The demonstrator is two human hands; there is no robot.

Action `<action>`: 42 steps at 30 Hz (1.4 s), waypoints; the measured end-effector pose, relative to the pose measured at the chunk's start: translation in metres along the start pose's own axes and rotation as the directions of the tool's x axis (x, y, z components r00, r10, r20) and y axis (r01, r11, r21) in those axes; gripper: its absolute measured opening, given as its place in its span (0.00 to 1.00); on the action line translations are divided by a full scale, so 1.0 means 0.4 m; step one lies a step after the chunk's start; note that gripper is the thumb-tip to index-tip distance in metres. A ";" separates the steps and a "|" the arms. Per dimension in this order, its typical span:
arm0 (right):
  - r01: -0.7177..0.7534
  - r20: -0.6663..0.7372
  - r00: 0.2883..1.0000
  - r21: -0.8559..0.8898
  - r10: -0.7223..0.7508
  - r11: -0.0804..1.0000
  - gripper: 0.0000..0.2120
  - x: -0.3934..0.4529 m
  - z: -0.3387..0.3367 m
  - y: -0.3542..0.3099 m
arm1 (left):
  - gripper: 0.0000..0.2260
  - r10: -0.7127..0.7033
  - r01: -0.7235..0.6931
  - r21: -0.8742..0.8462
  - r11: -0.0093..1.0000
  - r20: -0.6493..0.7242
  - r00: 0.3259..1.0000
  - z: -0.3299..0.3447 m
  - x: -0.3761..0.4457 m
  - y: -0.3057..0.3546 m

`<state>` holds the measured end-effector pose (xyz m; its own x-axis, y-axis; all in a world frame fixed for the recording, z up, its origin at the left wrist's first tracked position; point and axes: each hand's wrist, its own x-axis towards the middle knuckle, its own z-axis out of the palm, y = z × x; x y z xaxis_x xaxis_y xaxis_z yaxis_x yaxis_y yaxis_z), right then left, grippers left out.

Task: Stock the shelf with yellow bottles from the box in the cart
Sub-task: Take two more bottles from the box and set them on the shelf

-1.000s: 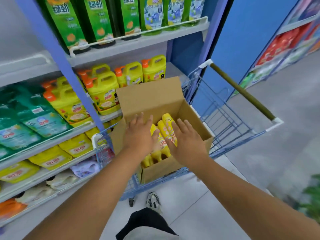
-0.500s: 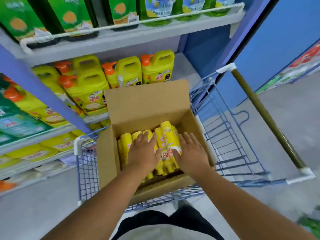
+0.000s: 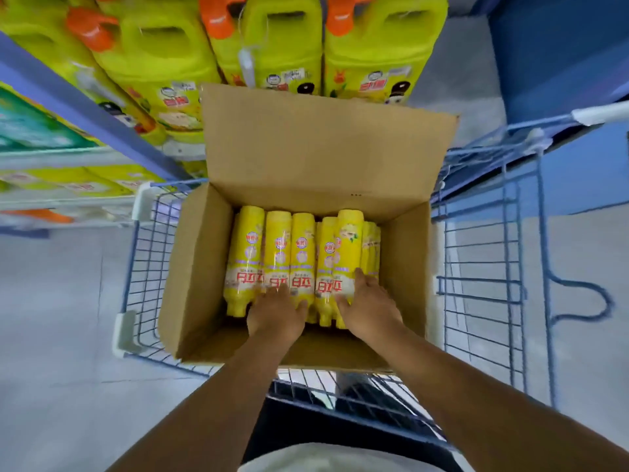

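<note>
Large yellow jugs (image 3: 163,63) with orange caps fill the shelf (image 3: 85,107) behind the blue wire cart (image 3: 510,267). Inside its cardboard box (image 3: 323,148), yellow bottles (image 3: 303,253) lie side by side; left hand (image 3: 275,315) and right hand (image 3: 369,308) each grip one.

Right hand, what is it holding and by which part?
The right hand grips the raised yellow bottle near its cap end, thumb on one side, fingers on the other.

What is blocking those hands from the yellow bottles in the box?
Nothing visible. The cardboard box is open, and the left hand and right hand already rest on the yellow bottles.
</note>
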<state>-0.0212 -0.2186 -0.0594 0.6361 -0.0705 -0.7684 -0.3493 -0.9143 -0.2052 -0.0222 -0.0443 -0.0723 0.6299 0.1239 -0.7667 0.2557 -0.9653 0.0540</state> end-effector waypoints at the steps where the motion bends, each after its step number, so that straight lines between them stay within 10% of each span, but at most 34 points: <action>1: -0.033 0.029 0.999 0.077 0.030 0.997 0.39 0.015 0.018 0.004 | 0.25 -0.061 0.064 -0.070 0.996 0.038 0.997 0.014 0.006 0.009; 4: -0.153 0.126 0.985 0.364 0.114 0.919 0.45 0.049 0.068 0.007 | 0.23 -0.138 0.199 -0.412 0.889 0.173 0.975 0.061 0.036 0.030; 8: -0.303 0.170 0.952 0.634 0.253 0.712 0.37 0.088 0.098 0.003 | 0.25 -0.146 0.358 -0.794 0.492 0.330 0.933 0.102 0.083 0.050; 19: -0.323 0.285 0.945 0.719 0.163 0.615 0.28 0.042 0.061 -0.012 | 0.29 -0.117 0.395 -0.889 0.231 0.377 0.919 0.011 0.024 0.057; 25: -0.316 0.313 0.947 0.882 0.066 0.350 0.27 -0.055 0.010 -0.055 | 0.26 -0.049 0.295 -0.903 0.312 0.295 0.954 -0.067 -0.081 0.010; 42: 0.156 -0.113 0.979 0.951 -0.172 0.268 0.20 -0.402 -0.045 -0.327 | 0.18 0.004 -0.295 -0.889 0.349 -0.314 0.949 -0.278 -0.385 -0.246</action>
<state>-0.0655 -0.0949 0.1020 0.7601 0.0435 -0.6484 -0.6481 0.1236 -0.7515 -0.0627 0.0571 0.1116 0.8293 0.1857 -0.5270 0.5553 -0.1693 0.8142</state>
